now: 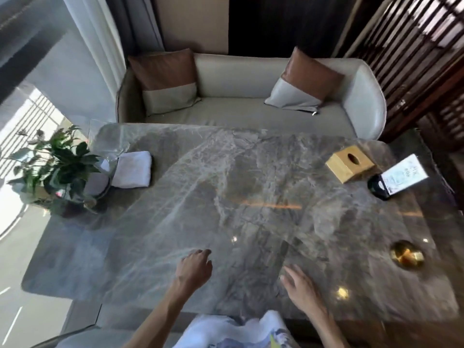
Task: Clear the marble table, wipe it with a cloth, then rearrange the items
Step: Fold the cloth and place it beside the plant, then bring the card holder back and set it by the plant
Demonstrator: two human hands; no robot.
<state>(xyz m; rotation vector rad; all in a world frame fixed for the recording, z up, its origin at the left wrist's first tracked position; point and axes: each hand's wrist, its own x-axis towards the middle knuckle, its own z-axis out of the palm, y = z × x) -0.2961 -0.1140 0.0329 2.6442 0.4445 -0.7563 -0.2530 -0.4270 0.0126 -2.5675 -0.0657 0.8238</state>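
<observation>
Head view looks down on the marble table (251, 197), and I go over it from left to right. At the far left edge stands a potted plant (54, 169), its leaves spreading over a glass pot that is hard to make out against the bright window. Just beside it, on the right, lies a folded white towel (133, 169), touching or almost touching the pot. I judge the towel soft and light, easy to pinch at its folded edge; the plant seems heavier and fragile, so it is better to take it low around the pot with both hands.

Near the front edge the left hand (194, 268) hovers with fingers loosely curled, holding nothing. The right hand (300, 287) is close to the surface, flat and spread, also without anything in it; motion blur hides whether it touches the marble.

Farther right, toward the back, sits a wooden tissue box (350, 163), stiff and light, good to grip by its sides. Next to it a card sign (404, 173) leans on a dark round base (378, 188); its text is unreadable. At the front right a small brass dish (406, 253) holds something golden I cannot identify, probably slippery. White cloth at the bottom edge is cut off
</observation>
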